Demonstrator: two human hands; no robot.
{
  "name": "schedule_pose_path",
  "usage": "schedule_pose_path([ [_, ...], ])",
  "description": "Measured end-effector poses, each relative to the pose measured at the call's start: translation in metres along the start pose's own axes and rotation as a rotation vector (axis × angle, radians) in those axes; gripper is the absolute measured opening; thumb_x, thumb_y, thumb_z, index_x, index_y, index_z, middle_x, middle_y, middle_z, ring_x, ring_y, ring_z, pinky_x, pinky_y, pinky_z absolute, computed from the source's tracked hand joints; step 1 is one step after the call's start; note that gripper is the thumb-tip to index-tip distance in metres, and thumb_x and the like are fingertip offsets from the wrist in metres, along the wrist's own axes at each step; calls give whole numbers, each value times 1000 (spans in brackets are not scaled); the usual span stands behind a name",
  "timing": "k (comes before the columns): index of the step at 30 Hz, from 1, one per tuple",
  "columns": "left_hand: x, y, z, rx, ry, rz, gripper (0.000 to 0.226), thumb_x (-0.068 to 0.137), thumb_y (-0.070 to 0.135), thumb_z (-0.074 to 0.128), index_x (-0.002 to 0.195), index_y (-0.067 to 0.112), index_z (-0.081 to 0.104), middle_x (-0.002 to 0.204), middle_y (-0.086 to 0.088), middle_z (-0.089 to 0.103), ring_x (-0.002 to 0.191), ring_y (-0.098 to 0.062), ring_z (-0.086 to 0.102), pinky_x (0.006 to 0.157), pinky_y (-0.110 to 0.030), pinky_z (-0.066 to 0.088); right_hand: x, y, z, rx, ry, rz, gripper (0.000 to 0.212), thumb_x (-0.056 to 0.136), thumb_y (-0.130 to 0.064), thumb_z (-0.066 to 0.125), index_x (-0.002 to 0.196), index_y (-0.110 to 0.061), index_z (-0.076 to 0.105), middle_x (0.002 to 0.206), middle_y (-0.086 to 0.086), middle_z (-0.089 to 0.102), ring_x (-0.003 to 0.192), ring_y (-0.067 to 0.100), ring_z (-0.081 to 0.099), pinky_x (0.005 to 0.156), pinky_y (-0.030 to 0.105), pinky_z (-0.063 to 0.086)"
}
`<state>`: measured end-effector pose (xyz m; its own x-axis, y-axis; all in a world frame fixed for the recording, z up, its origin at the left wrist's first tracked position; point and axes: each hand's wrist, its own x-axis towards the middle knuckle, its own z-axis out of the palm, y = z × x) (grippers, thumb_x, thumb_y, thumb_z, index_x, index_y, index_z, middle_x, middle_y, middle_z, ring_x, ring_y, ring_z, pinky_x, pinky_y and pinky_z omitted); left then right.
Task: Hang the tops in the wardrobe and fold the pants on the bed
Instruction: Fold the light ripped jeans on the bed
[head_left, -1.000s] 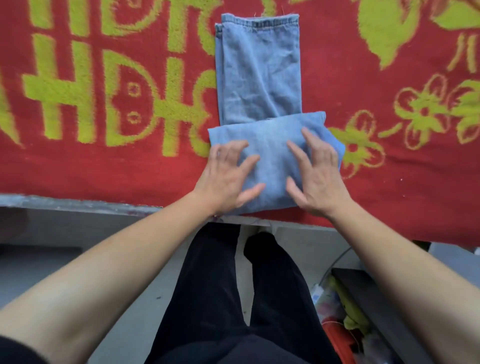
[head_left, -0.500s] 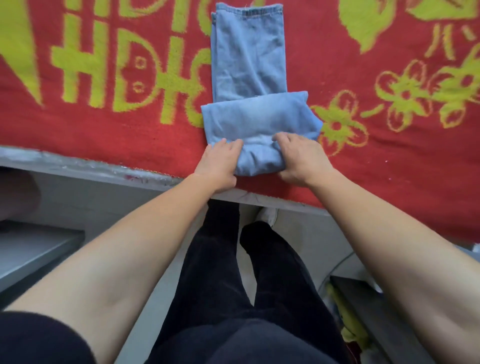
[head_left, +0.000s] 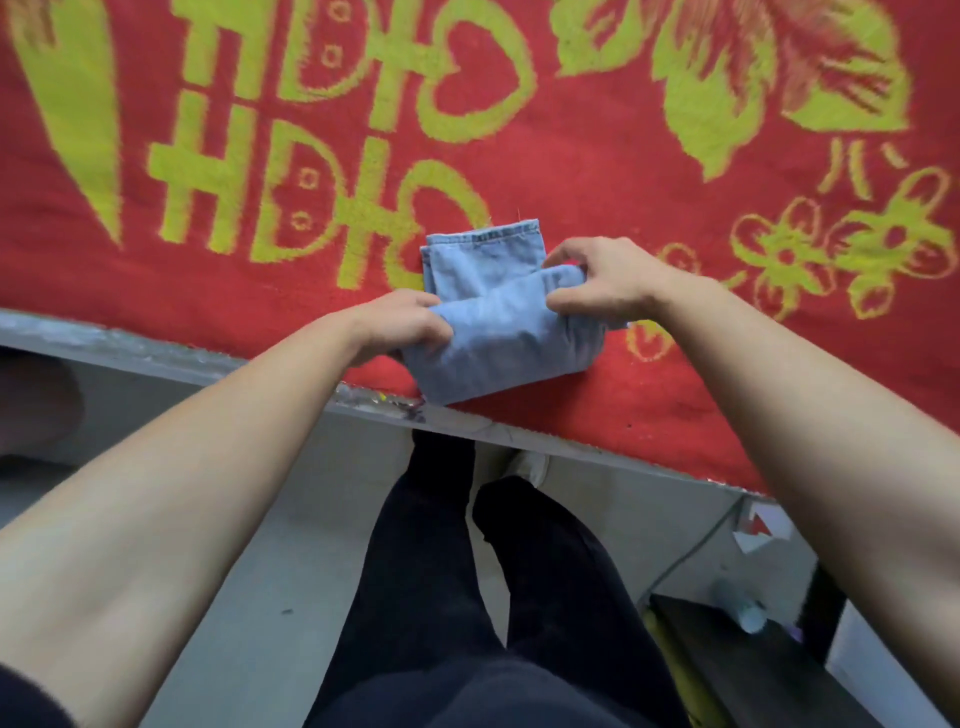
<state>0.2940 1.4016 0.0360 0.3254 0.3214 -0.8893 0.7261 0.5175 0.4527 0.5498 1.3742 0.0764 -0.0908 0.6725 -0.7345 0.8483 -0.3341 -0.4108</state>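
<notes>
Light blue denim pants (head_left: 501, 345), folded into a thick bundle, lie on a bed (head_left: 156, 348) close to its near edge. A stitched hem pokes out from the bundle's far side. The left hand (head_left: 410, 325) grips the bundle's left end, fingers curled round the top fold. The right hand (head_left: 605, 283) grips the right end, thumb and fingers pinching the same fold. A red blanket (head_left: 597, 171) with yellow-green patterns covers the bed. Below, the person's legs in black trousers (head_left: 431, 571) stand on a grey floor (head_left: 270, 545).
</notes>
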Motion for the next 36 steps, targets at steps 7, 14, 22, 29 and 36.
schedule_pose_path([
  [7,80,2,-54,333,152,61,91,50,58,75,132,26,53,133,-6,51,121,-22,50,106,-39,41,106,-18,-6,-240,-89,-34,102,68,-36,77,154,-19,26,143,18,42,130,36,45,105,39,42],
  [14,107,23,-48,734,284,132,112,48,61,87,140,18,40,138,-9,47,129,-33,41,104,-50,39,142,-37,0,-717,-221,-48,103,59,-42,83,146,-25,31,133,10,47,122,34,47,96,48,44],
  [22,102,35,-51,740,57,71,48,58,44,86,85,9,68,90,-11,70,84,-31,66,71,-38,56,140,-62,-14,-644,-350,95,79,44,-48,93,110,-21,59,91,-1,64,80,24,62,70,36,55],
  [29,43,6,-23,724,337,167,31,64,37,73,71,22,46,89,-4,55,83,-32,57,62,-33,41,97,-68,4,-743,-173,-41,42,62,-42,83,90,-16,63,95,2,56,93,27,60,67,31,46],
  [36,-77,-6,10,911,702,221,34,72,17,65,105,16,53,132,-7,55,122,-30,51,85,-39,43,-17,-81,24,-674,238,-320,36,80,-27,67,114,-16,60,149,9,41,134,30,42,75,40,53],
])
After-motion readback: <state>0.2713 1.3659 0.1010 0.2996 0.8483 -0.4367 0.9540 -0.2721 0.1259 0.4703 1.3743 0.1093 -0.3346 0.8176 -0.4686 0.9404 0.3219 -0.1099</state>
